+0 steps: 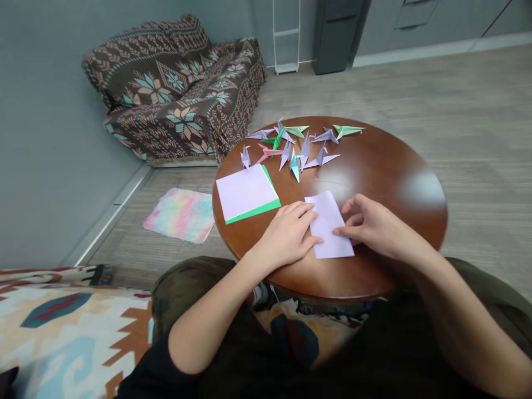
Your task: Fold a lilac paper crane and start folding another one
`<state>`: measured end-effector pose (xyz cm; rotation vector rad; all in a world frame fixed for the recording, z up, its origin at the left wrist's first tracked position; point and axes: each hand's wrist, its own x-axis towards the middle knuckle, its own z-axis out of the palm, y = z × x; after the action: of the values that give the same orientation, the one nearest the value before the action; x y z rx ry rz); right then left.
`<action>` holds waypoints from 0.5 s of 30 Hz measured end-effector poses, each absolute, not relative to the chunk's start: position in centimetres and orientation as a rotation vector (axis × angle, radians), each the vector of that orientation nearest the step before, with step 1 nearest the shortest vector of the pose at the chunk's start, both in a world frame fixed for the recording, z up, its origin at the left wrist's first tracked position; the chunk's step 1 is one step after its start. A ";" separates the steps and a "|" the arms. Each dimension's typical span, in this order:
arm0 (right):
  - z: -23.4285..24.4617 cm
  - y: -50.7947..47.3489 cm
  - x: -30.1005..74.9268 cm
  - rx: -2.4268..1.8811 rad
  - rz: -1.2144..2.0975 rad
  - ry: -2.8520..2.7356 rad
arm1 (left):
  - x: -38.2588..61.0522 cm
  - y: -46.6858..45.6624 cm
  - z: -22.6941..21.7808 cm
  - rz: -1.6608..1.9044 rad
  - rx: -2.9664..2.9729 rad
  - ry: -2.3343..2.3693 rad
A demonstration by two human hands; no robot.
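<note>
I'm touching the lilac sheet (329, 219) on the table (394, 183), nearer me than the cranes (295, 162), my left hand (291, 231) resting fingers-parted on its left edge, my right hand (368, 224) thumbing its right side, whether pinching I can't tell.

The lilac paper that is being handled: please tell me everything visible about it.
The lilac paper looks plain and thin, a narrow rectangle, seemingly folded, its long sides running roughly near to far. It lies on the brown tabletop. The left grip touches its left side; the right grip has its thumb on the right.
</note>
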<state>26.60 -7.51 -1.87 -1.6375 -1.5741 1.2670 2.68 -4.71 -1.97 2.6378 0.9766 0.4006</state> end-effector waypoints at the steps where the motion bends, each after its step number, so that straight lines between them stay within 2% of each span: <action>1: -1.9 -7.5 26.6 -1.639 1.257 -1.579 | 2.7 -4.7 -2.0 0.397 2.643 0.979; 15: -1.9 -7.5 26.4 -1.655 1.162 -1.640 | 2.8 -4.8 -1.8 0.365 2.652 0.996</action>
<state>26.40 -7.52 -1.93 -1.6554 -1.6402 1.1623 2.84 -4.79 -1.77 2.6523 0.9957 0.3646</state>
